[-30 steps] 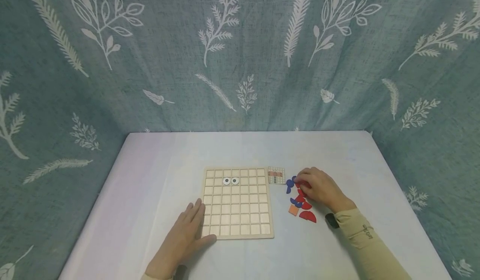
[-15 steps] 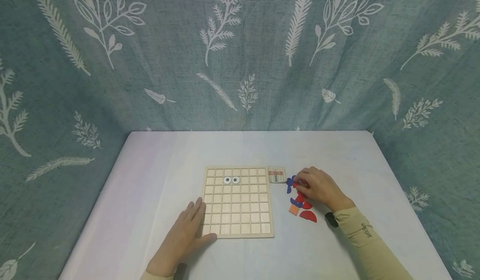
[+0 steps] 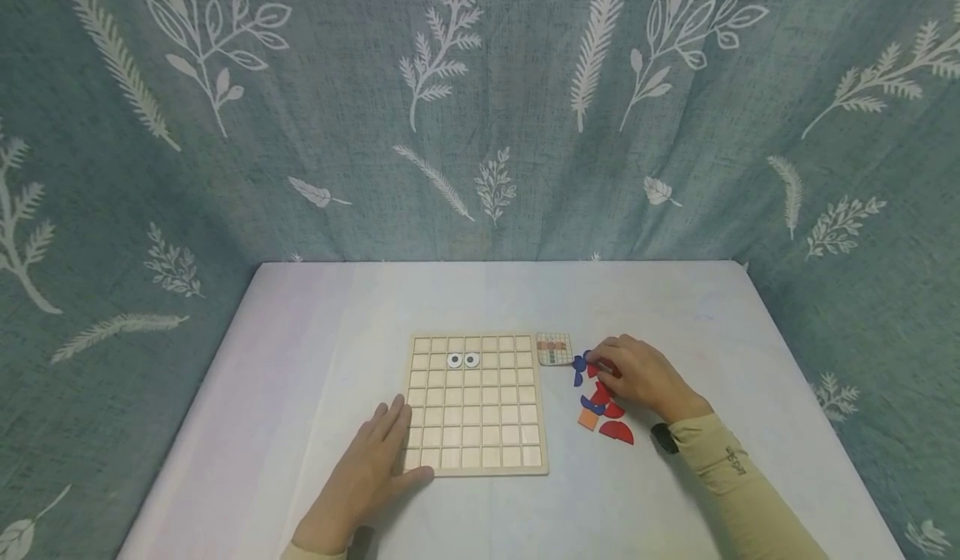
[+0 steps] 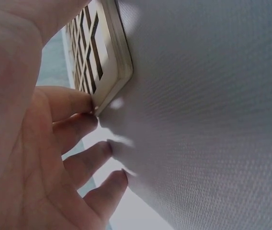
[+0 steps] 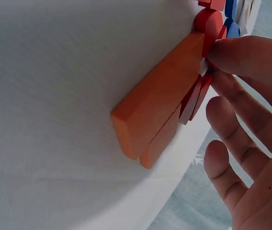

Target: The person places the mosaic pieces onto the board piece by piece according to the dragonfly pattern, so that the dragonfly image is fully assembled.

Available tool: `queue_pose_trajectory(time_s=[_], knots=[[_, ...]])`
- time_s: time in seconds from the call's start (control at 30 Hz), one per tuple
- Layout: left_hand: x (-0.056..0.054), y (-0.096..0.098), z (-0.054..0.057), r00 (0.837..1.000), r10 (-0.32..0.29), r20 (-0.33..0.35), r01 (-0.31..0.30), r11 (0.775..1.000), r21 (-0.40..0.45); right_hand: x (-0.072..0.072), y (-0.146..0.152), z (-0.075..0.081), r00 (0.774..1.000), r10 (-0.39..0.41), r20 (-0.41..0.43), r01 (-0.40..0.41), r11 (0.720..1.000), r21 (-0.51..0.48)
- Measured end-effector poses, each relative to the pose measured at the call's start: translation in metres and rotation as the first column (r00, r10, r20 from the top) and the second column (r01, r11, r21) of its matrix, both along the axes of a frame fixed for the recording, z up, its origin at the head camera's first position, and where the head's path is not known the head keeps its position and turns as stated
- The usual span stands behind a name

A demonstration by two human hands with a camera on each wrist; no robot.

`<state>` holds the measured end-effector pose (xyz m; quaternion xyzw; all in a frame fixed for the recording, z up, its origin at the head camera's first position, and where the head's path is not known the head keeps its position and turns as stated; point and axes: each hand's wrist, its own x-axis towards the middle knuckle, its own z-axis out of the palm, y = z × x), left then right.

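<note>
In the head view a square wooden grid board (image 3: 472, 415) lies on the table. Two white eye discs (image 3: 462, 361) sit side by side in its upper cells. My left hand (image 3: 365, 469) rests along the board's left edge and lower left corner, fingers extended. To the right, my right hand (image 3: 642, 377) bends over a scatter of flat red and blue pieces. The right wrist view has its thumb and index finger pinching a small red piece (image 5: 209, 63), partly hidden. Orange blocks (image 5: 162, 91) lie in front of that hand, its other fingers loosely bent.
A small pattern card (image 3: 554, 349) lies against the board's upper right side. Blue pieces (image 3: 578, 363), an orange square (image 3: 588, 419) and a red half disc (image 3: 617, 432) lie right of the board. A patterned curtain (image 3: 480, 193) hangs behind the table.
My right fingers shift slightly among the pieces, and a blue piece sits a little nearer the card. My left hand stays at the board's edge.
</note>
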<state>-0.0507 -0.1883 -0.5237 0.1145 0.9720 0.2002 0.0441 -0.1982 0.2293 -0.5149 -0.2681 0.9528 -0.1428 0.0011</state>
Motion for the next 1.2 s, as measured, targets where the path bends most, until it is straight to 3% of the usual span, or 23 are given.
queue_pose_trajectory(time_s=[0.2, 0.4, 0.57, 0.7, 0.83, 1.2], knots=[[0.0, -0.001, -0.001, 1.0, 0.0, -0.004, 0.0, 1.0, -0.002, 0.0, -0.001, 0.004, 1.0, 0.0, -0.013, 0.0, 0.999, -0.038], [0.0, 0.0, 0.0, 1.0, 0.005, -0.007, -0.005, 1.0, 0.002, 0.002, -0.008, 0.011, 0.992, 0.053, -0.112, -0.07, 0.986, -0.149], [0.0, 0.0, -0.001, 1.0, -0.004, -0.005, 0.004, 1.0, 0.001, 0.005, -0.022, 0.012, 0.973, 0.103, -0.207, -0.15, 0.962, -0.228], [0.0, -0.001, -0.003, 1.0, -0.007, -0.02, 0.007, 1.0, 0.003, 0.004, -0.037, 0.011, 0.959, 0.137, -0.25, -0.214, 0.924, -0.316], [0.0, 0.0, -0.002, 1.0, -0.001, -0.017, 0.001, 1.0, 0.021, 0.003, -0.053, 0.008, 0.952, 0.166, -0.256, -0.255, 0.894, -0.369], [0.0, 0.0, -0.001, 1.0, 0.005, 0.019, -0.005, 1.0, -0.001, 0.001, -0.09, 0.007, 0.943, 0.222, -0.249, -0.303, 0.88, -0.366]])
